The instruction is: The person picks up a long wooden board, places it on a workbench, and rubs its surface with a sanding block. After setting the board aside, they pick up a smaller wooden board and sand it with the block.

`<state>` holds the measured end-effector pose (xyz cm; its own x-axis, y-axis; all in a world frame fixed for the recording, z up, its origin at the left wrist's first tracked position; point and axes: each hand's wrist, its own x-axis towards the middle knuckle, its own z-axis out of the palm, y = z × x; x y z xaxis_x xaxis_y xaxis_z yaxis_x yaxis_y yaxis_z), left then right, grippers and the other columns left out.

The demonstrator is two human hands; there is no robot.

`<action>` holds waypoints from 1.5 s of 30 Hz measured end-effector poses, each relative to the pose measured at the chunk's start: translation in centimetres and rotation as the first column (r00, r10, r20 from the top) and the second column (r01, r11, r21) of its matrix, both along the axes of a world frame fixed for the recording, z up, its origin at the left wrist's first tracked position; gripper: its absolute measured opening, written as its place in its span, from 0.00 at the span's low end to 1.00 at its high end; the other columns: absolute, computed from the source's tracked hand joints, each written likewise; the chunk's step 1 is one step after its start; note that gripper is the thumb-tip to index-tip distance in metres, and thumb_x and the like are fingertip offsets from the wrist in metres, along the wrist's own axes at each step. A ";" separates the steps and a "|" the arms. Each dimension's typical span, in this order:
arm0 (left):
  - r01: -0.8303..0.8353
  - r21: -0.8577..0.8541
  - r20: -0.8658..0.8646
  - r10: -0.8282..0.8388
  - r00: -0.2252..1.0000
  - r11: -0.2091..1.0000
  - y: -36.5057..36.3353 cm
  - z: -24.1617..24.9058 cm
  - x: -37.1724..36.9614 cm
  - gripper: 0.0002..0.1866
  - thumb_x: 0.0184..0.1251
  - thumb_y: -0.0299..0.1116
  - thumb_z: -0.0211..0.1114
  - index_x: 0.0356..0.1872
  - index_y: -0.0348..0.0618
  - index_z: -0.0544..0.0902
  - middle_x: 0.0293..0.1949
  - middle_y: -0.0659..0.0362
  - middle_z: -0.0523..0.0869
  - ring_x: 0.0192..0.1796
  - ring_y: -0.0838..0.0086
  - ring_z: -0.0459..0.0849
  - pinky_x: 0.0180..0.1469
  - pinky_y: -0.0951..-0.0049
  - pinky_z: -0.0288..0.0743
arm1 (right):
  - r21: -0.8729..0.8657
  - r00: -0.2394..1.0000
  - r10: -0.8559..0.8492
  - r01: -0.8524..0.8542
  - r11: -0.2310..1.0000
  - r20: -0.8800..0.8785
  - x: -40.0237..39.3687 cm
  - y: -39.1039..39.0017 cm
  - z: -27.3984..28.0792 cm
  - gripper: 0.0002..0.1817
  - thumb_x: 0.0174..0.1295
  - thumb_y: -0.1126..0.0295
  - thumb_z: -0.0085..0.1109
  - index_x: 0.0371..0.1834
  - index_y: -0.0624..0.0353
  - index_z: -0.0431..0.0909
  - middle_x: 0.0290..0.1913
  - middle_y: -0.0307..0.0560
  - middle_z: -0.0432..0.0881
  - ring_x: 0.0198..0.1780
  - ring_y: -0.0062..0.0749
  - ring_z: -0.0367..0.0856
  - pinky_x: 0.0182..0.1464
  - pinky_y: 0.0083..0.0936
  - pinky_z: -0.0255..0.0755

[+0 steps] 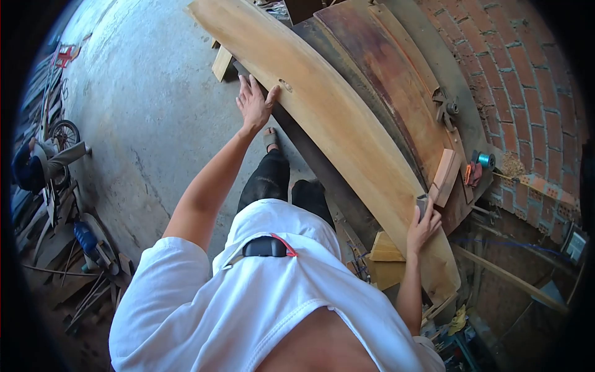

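Your long pale board (347, 118) runs on a slant across the view, from the upper left down to the lower right, with its broad face up. An oval knot mark (285, 85) shows on it, close to the near edge.

Your left hand (255, 106) is at that near edge, towards the board's upper end. Its fingers are open and spread, and the thumb reaches onto the wood just beside the knot mark. Your right hand (424, 226) is on the face near the lower end, with a small dark piece (423, 202) held between thumb and fingers against the wood. You can't tell from here what that piece is made of.

Just beyond your right fingertips is a reddish wood block (444, 177). Past it sit a red item (473, 174), too small to make out, and a blue spool (486, 161). A metal fitting (447, 111) lies farther up, on the brown curved panels (384, 74) along the far side of your board.

A short wood piece (221, 64) pokes out near your left hand, and a yellowish wood block (385, 248) shows under the board's near edge, left of your right wrist. A brick wall (514, 74) stands at the right. Across the concrete floor (136, 105), another person (34, 166) is near a spoked wheel (65, 135).
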<state>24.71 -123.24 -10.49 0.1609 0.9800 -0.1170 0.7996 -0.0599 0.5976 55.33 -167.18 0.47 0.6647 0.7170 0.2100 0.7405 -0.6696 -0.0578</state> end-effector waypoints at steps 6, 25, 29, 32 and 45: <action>-0.025 -0.033 0.077 0.027 0.997 0.999 -0.7 -0.3 0.7 0.50 0.69 0.66 0.53 0.78 0.38 0.48 0.79 0.39 0.39 0.79 0.44 0.46 0.76 0.41 0.41 | 0.115 0.972 0.221 -0.212 0.970 -0.075 -6.3 29.2 -3.9 0.27 0.62 0.54 0.66 0.66 0.34 0.73 0.45 0.46 0.71 0.49 0.48 0.71 0.48 0.48 0.68; -0.190 0.681 0.613 -0.408 0.676 0.707 10.8 26.2 -8.2 0.34 0.79 0.54 0.46 0.75 0.39 0.59 0.69 0.47 0.69 0.66 0.60 0.72 0.69 0.57 0.64 | -0.085 0.970 0.199 -0.212 0.974 -0.142 -11.1 32.8 -2.8 0.27 0.66 0.49 0.61 0.69 0.34 0.72 0.46 0.43 0.72 0.51 0.45 0.72 0.51 0.47 0.64; -0.472 0.723 0.667 -0.688 0.286 0.504 8.9 34.1 -11.3 0.33 0.78 0.60 0.39 0.74 0.50 0.63 0.72 0.47 0.66 0.71 0.58 0.70 0.76 0.42 0.50 | 0.102 0.871 0.468 -0.457 0.883 -0.151 -14.8 47.5 -5.2 0.25 0.65 0.49 0.61 0.66 0.33 0.74 0.46 0.45 0.72 0.51 0.45 0.72 0.56 0.50 0.60; -0.443 0.729 0.661 -0.707 0.252 0.523 10.1 34.4 -10.7 0.33 0.78 0.60 0.39 0.74 0.50 0.63 0.73 0.47 0.66 0.71 0.58 0.70 0.76 0.42 0.50 | 0.046 0.839 0.513 -0.514 0.857 -0.181 -13.4 51.3 -5.1 0.25 0.65 0.49 0.62 0.66 0.34 0.74 0.46 0.45 0.73 0.51 0.44 0.72 0.56 0.50 0.60; -0.417 0.653 0.733 -0.666 0.138 0.632 9.4 35.4 -4.3 0.33 0.78 0.60 0.38 0.74 0.52 0.63 0.74 0.47 0.64 0.72 0.56 0.69 0.76 0.41 0.48 | 0.030 0.931 0.341 -0.340 0.940 -0.129 -5.7 26.4 -3.1 0.30 0.59 0.51 0.69 0.67 0.31 0.74 0.42 0.40 0.70 0.47 0.40 0.71 0.53 0.47 0.59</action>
<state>20.45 -113.81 24.95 -0.2812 0.5589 0.7801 -0.4018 -0.8068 0.4332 49.58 -140.74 -2.60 0.4030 0.9039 0.1436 0.9095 -0.3781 -0.1726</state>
